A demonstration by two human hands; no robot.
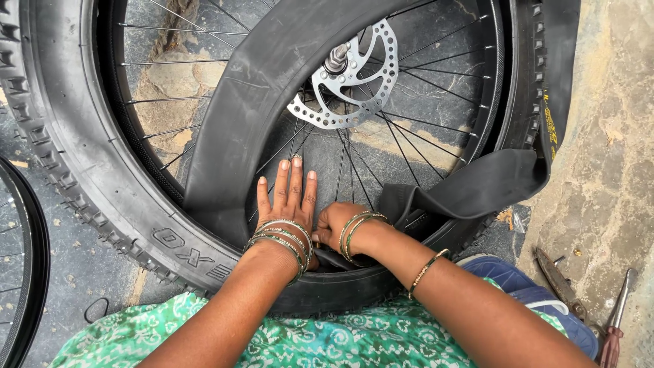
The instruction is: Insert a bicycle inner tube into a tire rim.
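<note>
Left hand (287, 199): mine, fingers spread and flat, pressing on the black inner tube (272, 82), gripping nothing.
Right hand (335, 223): curled shut, fingers pinching a fold of the tube at the tyre's near edge.
Inner tube: loose and flattened, looping across the spokes (409, 109) and out over the far right side.
Tyre (82, 157): knobbly, lying flat on the ground around the wheel.
Brake disc (351, 82): silver, at the hub.
Pliers (558, 279): on the ground to my right, beside a screwdriver (616, 320).
</note>
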